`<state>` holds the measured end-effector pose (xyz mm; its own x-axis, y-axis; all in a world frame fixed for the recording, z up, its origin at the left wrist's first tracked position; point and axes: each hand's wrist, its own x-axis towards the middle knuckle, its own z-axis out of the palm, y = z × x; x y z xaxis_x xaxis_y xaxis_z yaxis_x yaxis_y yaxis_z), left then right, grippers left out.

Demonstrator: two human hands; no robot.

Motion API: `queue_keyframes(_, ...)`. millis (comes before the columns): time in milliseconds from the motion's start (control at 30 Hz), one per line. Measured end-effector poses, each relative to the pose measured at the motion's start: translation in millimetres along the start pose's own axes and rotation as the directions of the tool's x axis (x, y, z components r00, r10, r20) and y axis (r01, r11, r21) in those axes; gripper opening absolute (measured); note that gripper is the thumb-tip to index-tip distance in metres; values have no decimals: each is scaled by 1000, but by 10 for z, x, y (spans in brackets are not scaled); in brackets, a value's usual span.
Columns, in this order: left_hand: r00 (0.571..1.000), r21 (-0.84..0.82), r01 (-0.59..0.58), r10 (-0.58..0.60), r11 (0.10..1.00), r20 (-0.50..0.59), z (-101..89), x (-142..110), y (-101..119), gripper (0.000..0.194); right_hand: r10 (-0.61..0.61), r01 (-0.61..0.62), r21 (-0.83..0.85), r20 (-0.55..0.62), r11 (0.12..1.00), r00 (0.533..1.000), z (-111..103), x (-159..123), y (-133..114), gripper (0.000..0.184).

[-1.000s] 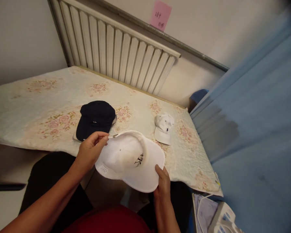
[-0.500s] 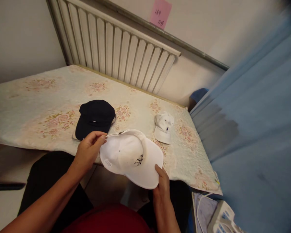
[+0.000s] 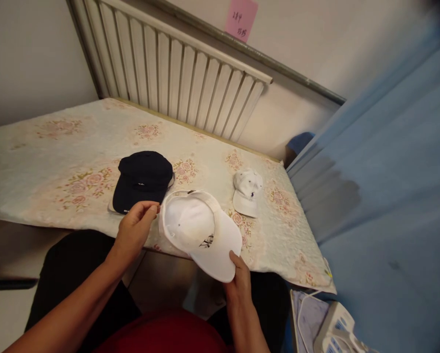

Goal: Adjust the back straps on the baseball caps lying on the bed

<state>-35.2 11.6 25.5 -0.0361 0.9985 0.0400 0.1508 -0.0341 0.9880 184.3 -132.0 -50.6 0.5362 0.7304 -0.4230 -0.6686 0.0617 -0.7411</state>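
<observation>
A white baseball cap (image 3: 196, 230) with a dark emblem on its front hangs over the near edge of the table. My right hand (image 3: 237, 279) grips the tip of its brim from below. My left hand (image 3: 134, 231) is curled just left of the cap's back rim, thumb and forefinger pinched together; whether they touch the cap I cannot tell. A dark navy cap (image 3: 142, 177) lies on the table behind my left hand. A smaller white cap (image 3: 247, 191) lies farther right.
The table carries a pale floral cloth (image 3: 58, 157). A white radiator (image 3: 176, 73) stands behind it, with a pink note (image 3: 241, 18) on the wall above. A blue curtain (image 3: 389, 196) fills the right side. A white appliance (image 3: 337, 328) sits low on the right.
The white cap has tilted up and moved a little forward over the table edge. My left hand's pinch has slipped off the cap's back strap toward the rim. My right hand followed the brim.
</observation>
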Motion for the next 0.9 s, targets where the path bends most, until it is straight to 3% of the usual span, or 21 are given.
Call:
queue_keyframes(200,1000,-39,26,-26,999,14,51,22,-190,36,-18,15,82,36,997,999,62,-31,86,47)
queue_keyframes(333,996,-46,60,-57,997,64,144,-101,-233,39,4,-15,131,84,991,996,106,-48,147,44)
queue_keyframes(433,975,-19,57,-52,998,216,253,-274,-238,40,7,-30,173,131,984,991,134,-64,185,45)
queue_keyframes(600,880,67,-6,-26,998,474,459,-540,-217,39,-29,-12,184,220,983,975,155,-78,253,44)
queue_keyframes(767,873,106,93,-133,990,469,545,-600,-241,49,-59,23,157,233,987,971,178,-109,281,43)
queue_keyframes(900,858,43,139,-143,989,493,514,-569,-292,49,-64,26,167,226,986,972,201,-131,277,46)
